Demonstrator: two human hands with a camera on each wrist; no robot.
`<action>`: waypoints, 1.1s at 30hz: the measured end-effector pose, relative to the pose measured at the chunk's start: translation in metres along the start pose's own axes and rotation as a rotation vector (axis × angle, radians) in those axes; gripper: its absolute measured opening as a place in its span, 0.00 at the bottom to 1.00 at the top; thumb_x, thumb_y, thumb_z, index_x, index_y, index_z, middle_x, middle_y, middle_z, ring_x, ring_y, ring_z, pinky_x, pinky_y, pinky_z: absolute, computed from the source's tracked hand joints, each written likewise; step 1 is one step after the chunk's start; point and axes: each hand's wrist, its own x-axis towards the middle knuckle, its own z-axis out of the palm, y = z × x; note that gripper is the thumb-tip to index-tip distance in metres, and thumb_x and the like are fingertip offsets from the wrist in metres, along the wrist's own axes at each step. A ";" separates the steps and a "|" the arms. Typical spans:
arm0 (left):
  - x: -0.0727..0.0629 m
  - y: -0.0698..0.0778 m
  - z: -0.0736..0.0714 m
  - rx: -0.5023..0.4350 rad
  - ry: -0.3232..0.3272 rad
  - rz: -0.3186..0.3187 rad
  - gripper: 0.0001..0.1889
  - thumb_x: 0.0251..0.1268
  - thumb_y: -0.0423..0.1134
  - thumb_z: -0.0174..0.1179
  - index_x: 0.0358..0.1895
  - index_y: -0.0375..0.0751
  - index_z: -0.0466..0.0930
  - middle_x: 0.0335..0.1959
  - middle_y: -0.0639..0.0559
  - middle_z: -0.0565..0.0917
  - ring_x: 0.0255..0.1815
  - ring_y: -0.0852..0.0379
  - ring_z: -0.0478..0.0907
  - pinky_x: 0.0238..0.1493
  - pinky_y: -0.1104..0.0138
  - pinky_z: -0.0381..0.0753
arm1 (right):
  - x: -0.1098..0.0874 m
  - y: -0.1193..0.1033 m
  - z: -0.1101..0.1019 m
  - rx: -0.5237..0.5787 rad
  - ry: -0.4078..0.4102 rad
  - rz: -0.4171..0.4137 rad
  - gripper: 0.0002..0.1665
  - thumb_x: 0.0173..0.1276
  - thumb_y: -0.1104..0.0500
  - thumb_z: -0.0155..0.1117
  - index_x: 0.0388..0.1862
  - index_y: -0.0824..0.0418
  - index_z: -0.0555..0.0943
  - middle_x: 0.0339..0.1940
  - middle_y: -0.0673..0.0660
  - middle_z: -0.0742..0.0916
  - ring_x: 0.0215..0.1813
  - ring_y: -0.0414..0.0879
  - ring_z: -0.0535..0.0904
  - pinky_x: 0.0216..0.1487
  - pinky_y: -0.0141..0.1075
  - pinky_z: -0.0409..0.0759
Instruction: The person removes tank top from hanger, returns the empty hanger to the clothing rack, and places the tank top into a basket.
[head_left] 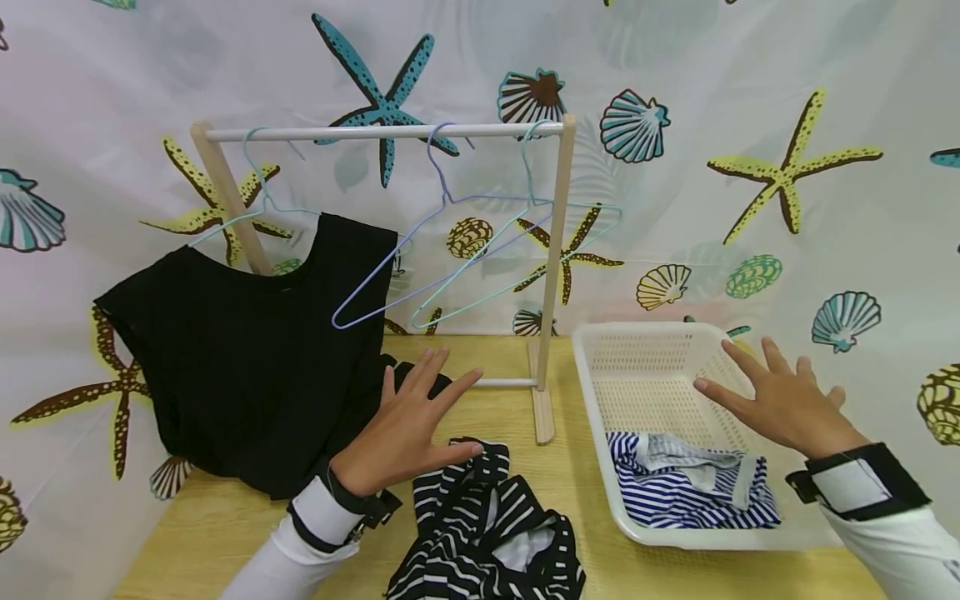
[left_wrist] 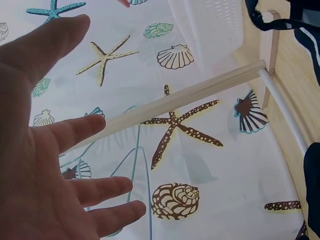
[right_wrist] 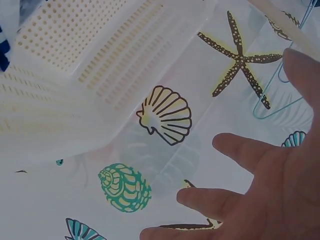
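Observation:
My left hand [head_left: 408, 425] is held up with its fingers spread, above the table between a black garment and a striped one; nothing is in it. The black sleeveless top [head_left: 255, 350] hangs on a light-green hanger [head_left: 258, 212] at the rack's left. Below and right of the left hand lies a crumpled black-and-white striped garment [head_left: 487, 533]. My right hand [head_left: 787, 400], fingers also spread and holding nothing, hovers over the right side of a white plastic basket [head_left: 592, 400]. Inside the basket sits a folded blue-and-white striped garment [head_left: 682, 492].
A small clothes rack [head_left: 375, 132] with wooden posts stands at the back. From its bar hang a bare purple hanger [head_left: 390, 254] and a bare mint hanger [head_left: 480, 250]. Behind is a curtain [head_left: 675, 50] printed with starfish and shells. The tabletop [head_left: 180, 542] is light wood.

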 end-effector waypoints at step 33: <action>-0.019 0.016 0.033 -0.116 -0.186 -0.064 0.59 0.42 0.74 0.65 0.78 0.63 0.44 0.78 0.43 0.30 0.76 0.37 0.29 0.58 0.25 0.35 | -0.018 0.036 0.012 0.005 -0.037 0.075 0.71 0.48 0.23 0.64 0.77 0.59 0.45 0.69 0.84 0.47 0.57 0.94 0.45 0.38 0.85 0.43</action>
